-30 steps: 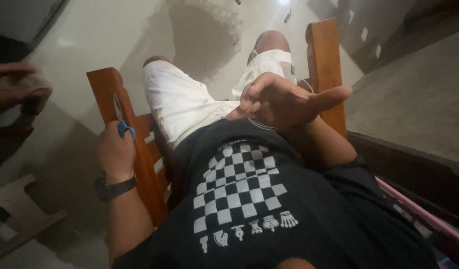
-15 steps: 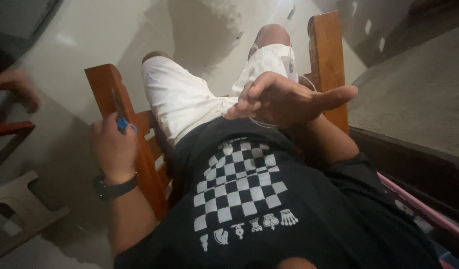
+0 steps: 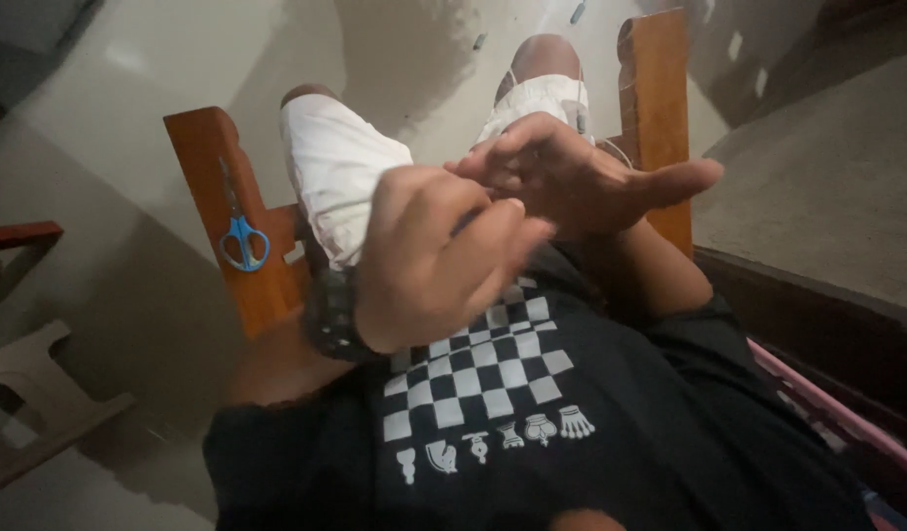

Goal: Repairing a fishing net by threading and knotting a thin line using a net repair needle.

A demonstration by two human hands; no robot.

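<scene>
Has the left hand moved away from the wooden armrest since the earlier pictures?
Yes. The left hand has left the wooden armrest and gone right, up to the right hand over the lap. The blue scissors lie on that armrest.

This looks like a room in a home, a plain living space rather than a workplace. A person sits in a wooden armchair (image 3: 660,108) with broad flat arms of reddish-brown wood, wearing casual clothes: white shorts (image 3: 340,177) and a black printed T-shirt (image 3: 532,433). The floor (image 3: 178,59) is smooth, pale and slightly glossy. A pair of small blue-handled scissors (image 3: 239,228) lies on the chair's left arm (image 3: 217,187), near its front end. At the left edge stand a pale plastic stool (image 3: 26,393) and part of another wooden piece (image 3: 16,236).
</scene>
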